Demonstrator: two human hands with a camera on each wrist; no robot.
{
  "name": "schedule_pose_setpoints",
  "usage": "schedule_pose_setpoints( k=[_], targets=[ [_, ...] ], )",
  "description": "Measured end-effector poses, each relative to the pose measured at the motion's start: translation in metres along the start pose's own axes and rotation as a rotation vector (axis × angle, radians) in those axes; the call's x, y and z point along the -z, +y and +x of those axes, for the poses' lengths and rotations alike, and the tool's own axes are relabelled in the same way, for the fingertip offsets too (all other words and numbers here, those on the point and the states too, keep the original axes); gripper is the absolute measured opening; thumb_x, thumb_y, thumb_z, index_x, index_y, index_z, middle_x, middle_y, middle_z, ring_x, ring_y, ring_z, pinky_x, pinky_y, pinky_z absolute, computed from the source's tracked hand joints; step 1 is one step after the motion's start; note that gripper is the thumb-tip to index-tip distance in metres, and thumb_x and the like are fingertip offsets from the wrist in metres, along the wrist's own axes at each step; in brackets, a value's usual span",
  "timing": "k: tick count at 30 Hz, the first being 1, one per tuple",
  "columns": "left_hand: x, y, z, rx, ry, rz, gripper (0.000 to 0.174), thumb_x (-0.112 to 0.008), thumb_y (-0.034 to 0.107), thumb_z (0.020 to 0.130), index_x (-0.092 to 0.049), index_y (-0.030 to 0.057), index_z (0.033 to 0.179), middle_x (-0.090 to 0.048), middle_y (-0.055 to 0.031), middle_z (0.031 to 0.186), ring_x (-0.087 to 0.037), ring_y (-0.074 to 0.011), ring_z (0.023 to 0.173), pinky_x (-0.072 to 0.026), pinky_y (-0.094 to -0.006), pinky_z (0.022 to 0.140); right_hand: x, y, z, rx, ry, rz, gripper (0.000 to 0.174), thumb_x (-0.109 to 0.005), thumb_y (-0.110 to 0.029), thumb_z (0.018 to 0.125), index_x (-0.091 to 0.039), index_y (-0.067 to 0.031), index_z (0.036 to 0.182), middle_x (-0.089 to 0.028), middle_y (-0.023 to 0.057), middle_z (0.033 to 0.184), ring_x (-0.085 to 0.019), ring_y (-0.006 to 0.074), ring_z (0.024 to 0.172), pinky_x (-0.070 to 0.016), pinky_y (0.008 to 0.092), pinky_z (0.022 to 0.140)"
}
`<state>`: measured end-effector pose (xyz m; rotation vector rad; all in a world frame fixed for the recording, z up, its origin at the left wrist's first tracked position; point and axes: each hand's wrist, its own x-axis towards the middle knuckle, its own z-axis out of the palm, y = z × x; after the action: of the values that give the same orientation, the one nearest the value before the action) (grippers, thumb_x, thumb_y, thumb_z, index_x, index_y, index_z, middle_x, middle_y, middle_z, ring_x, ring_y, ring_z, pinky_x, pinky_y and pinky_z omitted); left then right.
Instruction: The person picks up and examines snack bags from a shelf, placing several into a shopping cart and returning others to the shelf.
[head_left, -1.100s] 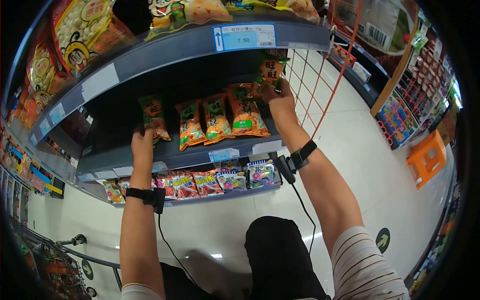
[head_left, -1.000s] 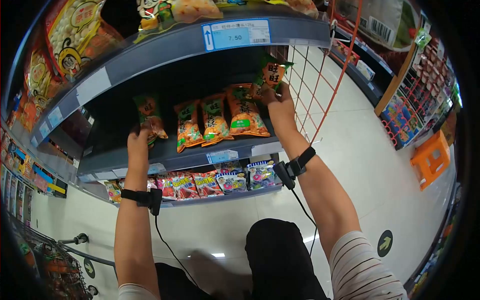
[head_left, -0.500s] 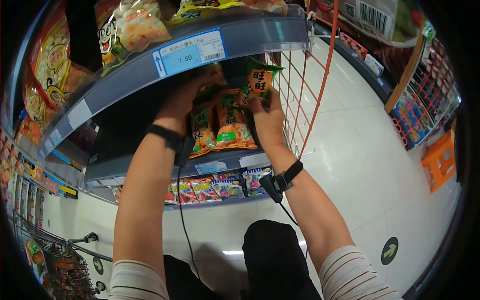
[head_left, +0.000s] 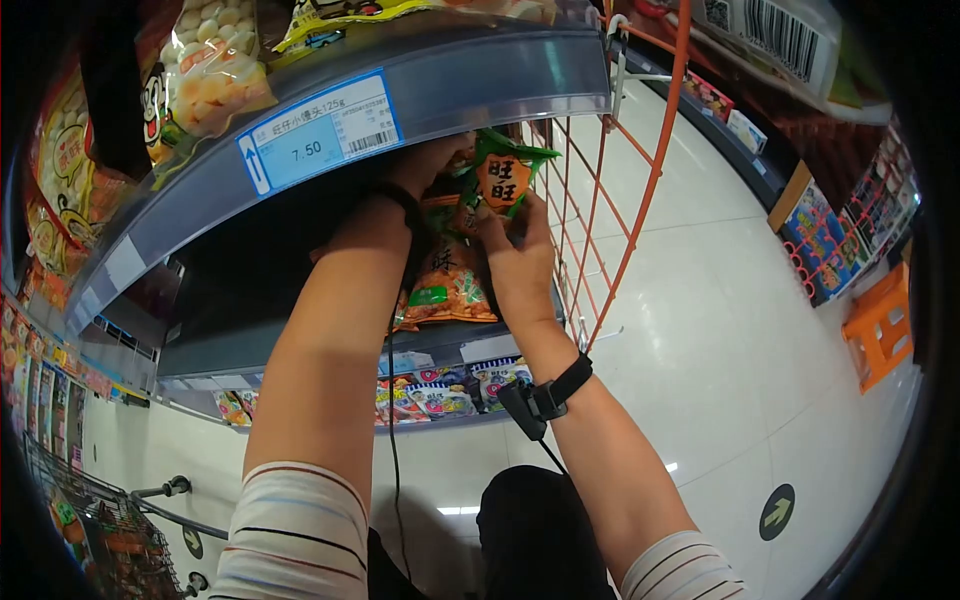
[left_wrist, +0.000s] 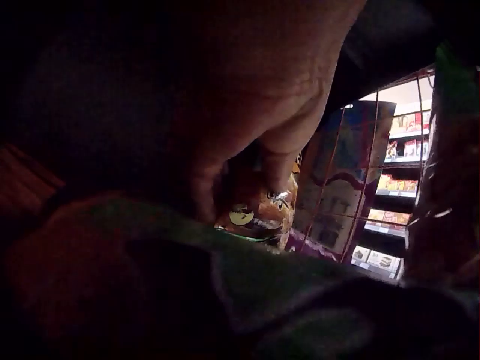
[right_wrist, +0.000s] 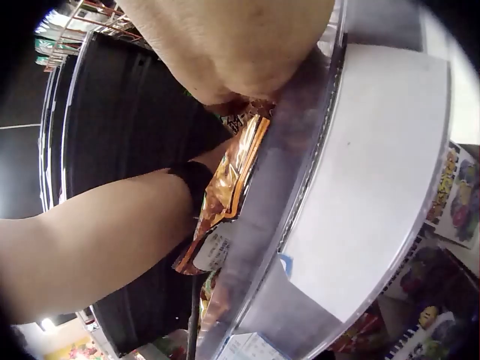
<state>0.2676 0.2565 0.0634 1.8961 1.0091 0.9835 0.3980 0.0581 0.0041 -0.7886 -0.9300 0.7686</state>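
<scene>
My left hand (head_left: 447, 162) reaches under the upper shelf to the back right, its fingers partly hidden behind a green-and-orange snack bag (head_left: 502, 178). In the dark left wrist view, the left fingers (left_wrist: 279, 166) hold a brownish snack bag (left_wrist: 262, 214) by its end. At the shelf's right end my right hand (head_left: 522, 262) grips the green-topped bag, thumb and fingers around its lower part. Directly left of that hand stands an orange snack bag (head_left: 455, 290), partly covered by my left forearm. In the right wrist view, an orange bag (right_wrist: 232, 172) shows just below the right hand (right_wrist: 232, 52).
The upper shelf edge with its price tag (head_left: 320, 140) hangs low over my left forearm. A red wire grid (head_left: 610, 220) closes the right side. Smaller candy bags (head_left: 440, 400) line the shelf below. A wire cart (head_left: 100, 520) stands at lower left.
My left hand has carried a snack bag from the left part of the shelf to the back right, behind the others. The right hand keeps its hold on the green-topped bag. The head view has shifted.
</scene>
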Motion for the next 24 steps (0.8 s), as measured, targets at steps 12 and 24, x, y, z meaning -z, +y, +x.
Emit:
schedule_pose_setpoints(
  k=[12, 24],
  targets=[
    [-0.013, 0.03, -0.015, -0.038, -0.009, 0.626, 0.037, -0.06, 0.039, 0.098, -0.072, 0.0075, 0.113, -0.072, -0.0071, 0.102, -0.067, -0.0194, 0.097, -0.0531, -0.0394, 0.082, -0.004, -0.034, -0.01, -0.154, -0.018, 0.166, 0.052, -0.072, -0.011, 0.094, -0.05, 0.0021, 0.14, -0.062, 0.0115, 0.121, -0.065, 0.0151, 0.093, -0.0548, 0.0302, 0.08],
    [0.016, 0.095, -0.12, 0.196, -0.349, -0.065, 0.053, -0.064, 0.039, 0.1, -0.06, 0.0078, 0.143, -0.069, -0.0043, 0.124, -0.062, -0.013, 0.112, -0.0502, -0.0317, 0.093, 0.004, -0.011, -0.006, -0.06, -0.011, -0.121, 0.063, -0.072, -0.021, 0.095, -0.048, 0.0011, 0.149, -0.059, 0.0176, 0.123, -0.063, 0.0269, 0.106, -0.0504, 0.0373, 0.094]
  ],
)
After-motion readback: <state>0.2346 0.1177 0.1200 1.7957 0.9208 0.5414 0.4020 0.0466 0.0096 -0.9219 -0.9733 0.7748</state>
